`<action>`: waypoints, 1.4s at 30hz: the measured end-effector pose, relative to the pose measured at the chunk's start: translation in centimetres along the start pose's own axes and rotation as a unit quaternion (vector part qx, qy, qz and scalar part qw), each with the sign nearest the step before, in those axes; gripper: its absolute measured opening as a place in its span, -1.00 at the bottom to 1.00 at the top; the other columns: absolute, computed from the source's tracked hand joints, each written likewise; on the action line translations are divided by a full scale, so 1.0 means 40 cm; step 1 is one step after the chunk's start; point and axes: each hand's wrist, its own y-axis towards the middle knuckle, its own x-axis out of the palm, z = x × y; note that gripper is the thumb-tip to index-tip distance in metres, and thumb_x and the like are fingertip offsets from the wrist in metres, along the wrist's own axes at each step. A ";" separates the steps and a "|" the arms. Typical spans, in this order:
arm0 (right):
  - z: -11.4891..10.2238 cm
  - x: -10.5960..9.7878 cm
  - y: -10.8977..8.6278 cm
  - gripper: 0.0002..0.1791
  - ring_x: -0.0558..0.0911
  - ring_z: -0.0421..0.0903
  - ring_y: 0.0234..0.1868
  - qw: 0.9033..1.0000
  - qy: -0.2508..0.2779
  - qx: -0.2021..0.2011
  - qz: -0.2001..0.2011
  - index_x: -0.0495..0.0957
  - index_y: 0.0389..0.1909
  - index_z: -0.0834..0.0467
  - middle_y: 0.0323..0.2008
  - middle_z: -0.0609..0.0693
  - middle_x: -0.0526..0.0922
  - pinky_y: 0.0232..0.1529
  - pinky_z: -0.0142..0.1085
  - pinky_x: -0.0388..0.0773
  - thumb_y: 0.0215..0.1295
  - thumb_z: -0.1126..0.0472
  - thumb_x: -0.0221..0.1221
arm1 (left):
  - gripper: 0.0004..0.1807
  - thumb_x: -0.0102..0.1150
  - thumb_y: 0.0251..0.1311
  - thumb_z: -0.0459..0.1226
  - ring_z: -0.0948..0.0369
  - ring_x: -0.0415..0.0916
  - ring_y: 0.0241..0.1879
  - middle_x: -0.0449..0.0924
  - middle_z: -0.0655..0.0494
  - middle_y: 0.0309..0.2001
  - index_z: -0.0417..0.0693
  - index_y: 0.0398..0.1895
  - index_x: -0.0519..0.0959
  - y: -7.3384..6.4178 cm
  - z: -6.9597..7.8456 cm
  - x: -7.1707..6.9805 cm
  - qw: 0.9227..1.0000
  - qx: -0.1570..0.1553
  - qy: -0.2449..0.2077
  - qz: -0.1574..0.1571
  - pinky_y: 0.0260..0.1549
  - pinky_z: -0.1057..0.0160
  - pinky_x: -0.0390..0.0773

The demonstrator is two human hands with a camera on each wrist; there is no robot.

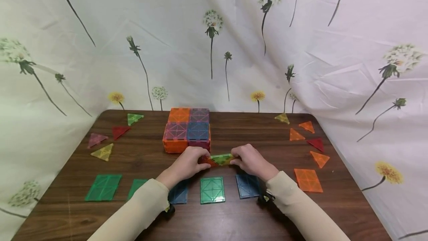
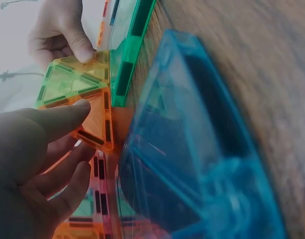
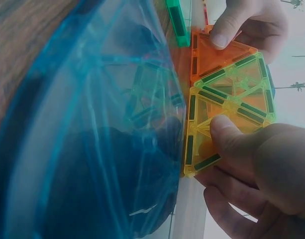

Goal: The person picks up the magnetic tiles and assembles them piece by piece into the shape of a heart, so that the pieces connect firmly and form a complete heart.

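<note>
Triangular tiles [image 1: 221, 159] met mid-frame, left hand [image 1: 190, 161] and right hand [image 1: 251, 159] pinching opposite ends, seemingly to keep them joined.

Some parts are not seen fully.
Head view, lower left: the left arm [image 1: 137, 207] covers part of a green tile [image 1: 135, 186]. Left wrist view: the left hand [image 2: 23, 159], cut by the left edge, hides part of the orange tile [image 2: 96, 117]; the blue tile [image 2: 172, 134] is blurred.
</note>
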 end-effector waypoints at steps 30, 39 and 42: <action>0.050 -0.057 0.038 -0.71 0.54 -0.24 -0.77 0.977 0.013 0.208 -0.041 0.63 -0.58 0.12 -0.76 -0.13 0.54 -0.69 -0.32 0.50 0.36 0.18 0.34 | -0.90 0.47 0.29 -0.21 0.30 0.58 -0.31 0.66 0.33 -0.28 0.07 -0.18 0.75 -0.106 -0.026 -0.101 0.997 -0.056 -0.043 0.026 -0.27 0.27 0.66; 0.039 -0.009 0.137 -0.54 0.66 -0.13 -0.72 0.950 0.041 0.304 -0.058 0.62 -0.65 0.15 -0.76 -0.05 0.62 -0.62 -0.23 0.59 0.50 0.06 0.20 | -0.92 0.46 0.29 -0.20 0.36 0.56 -0.33 0.66 0.35 -0.30 0.13 -0.21 0.73 -0.104 -0.026 -0.094 0.998 -0.047 -0.044 0.013 -0.27 0.29 0.66; 0.040 -0.010 0.153 -0.51 0.67 -0.13 -0.71 0.946 0.039 0.317 -0.054 0.62 -0.68 0.15 -0.76 -0.05 0.62 -0.62 -0.22 0.59 0.51 0.06 0.20 | -0.92 0.47 0.29 -0.20 0.36 0.56 -0.33 0.66 0.35 -0.30 0.13 -0.21 0.74 -0.103 -0.025 -0.096 0.998 -0.047 -0.045 0.014 -0.27 0.26 0.67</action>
